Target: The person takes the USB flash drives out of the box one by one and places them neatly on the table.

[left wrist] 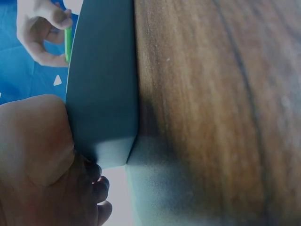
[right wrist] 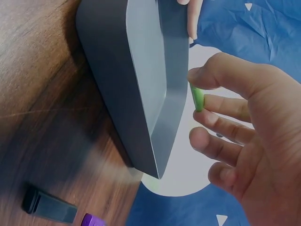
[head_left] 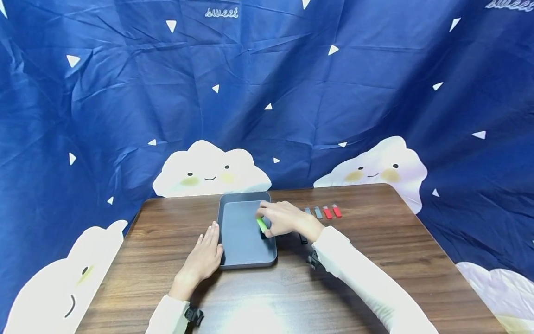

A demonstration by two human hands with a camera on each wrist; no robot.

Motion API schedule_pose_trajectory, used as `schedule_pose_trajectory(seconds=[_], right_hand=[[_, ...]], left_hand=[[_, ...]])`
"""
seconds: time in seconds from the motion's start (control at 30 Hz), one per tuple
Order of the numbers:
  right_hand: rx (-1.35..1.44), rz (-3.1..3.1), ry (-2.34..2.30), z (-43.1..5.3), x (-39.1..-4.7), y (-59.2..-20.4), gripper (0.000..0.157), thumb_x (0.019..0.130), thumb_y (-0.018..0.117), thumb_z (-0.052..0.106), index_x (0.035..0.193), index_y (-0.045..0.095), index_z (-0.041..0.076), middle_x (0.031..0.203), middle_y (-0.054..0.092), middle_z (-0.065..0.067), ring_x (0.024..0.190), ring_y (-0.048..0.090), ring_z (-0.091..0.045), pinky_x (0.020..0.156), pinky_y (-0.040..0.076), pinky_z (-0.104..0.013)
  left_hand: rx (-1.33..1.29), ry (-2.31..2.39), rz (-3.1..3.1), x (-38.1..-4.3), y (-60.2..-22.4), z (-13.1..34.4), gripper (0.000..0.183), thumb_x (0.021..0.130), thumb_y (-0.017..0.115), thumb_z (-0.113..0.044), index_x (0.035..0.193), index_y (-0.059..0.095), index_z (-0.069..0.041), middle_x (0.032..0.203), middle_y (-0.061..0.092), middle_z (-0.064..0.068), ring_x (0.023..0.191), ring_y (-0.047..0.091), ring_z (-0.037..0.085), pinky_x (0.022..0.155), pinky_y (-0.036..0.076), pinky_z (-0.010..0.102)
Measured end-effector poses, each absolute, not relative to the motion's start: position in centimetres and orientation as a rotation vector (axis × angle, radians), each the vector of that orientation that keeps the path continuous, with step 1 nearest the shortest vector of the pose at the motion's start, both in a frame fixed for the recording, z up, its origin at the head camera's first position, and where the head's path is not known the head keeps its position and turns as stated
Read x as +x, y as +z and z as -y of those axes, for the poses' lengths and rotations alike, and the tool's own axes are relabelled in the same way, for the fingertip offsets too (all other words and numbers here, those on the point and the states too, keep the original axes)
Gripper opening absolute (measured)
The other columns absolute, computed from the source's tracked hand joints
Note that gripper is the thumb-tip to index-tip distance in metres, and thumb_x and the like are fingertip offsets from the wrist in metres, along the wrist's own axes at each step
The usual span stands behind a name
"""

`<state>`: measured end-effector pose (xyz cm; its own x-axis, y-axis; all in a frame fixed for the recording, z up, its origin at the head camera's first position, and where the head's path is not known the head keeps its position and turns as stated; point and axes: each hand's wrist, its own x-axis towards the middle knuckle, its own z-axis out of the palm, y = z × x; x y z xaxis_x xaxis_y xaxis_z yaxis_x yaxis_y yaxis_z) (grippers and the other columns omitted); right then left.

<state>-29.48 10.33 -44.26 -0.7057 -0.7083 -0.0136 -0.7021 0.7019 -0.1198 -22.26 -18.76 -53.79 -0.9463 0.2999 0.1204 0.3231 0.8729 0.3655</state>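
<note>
My right hand [head_left: 280,218] is over the right side of a shallow grey tray [head_left: 239,260], pinching a slim green USB flash drive [head_left: 262,225] between thumb and fingers. The right wrist view shows the green drive [right wrist: 198,98] held by its ends above the rim, with the other fingers loosely bent. A small dark shape [head_left: 263,236] shows just under the drive in the head view. With fingers straight, my left hand [head_left: 204,255] rests along the tray's left outer wall. In the left wrist view that wall [left wrist: 103,84] stands right beside the palm.
Right of the tray lie two red USB drives [head_left: 332,212] and grey ones [head_left: 318,212] in a row, partly behind my right hand. A black drive [right wrist: 49,205] and a purple one [right wrist: 92,220] lie nearer the tray. A blue cloth [head_left: 292,93] hangs behind the wooden table [head_left: 167,227].
</note>
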Motion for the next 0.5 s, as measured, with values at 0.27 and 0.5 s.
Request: schedule_pose_trajectory(seconds=[0.27, 0.5], right_hand=[[-1.172, -2.860, -0.170, -11.3, -29.0, -43.8, 0.050, 0.086, 0.080, 0.035, 0.133, 0.070, 0.023, 0.122, 0.062, 0.006, 0.063, 0.046, -0.010, 0.056, 0.037, -0.027], [-1.180, -2.900, -0.199, -12.5, -28.5, -43.7, 0.047, 0.085, 0.080, 0.032, 0.130, 0.071, 0.021, 0.123, 0.063, 0.005, 0.065, 0.051, -0.009, 0.056, 0.042, -0.027]], left_hand=[[-0.491, -0.569, 3.014, -22.1, -53.3, 18.6, 0.063, 0.111, 0.043, -0.017, 0.164, 0.023, 0.013, 0.174, 0.023, 0.028, 0.162, 0.027, 0.045, 0.131, 0.024, 0.064], [-0.519, -0.592, 2.974, -22.3, -54.2, 18.9, 0.065, 0.110, 0.041, -0.020, 0.164, 0.024, 0.013, 0.173, 0.024, 0.029, 0.160, 0.029, 0.047, 0.129, 0.026, 0.066]])
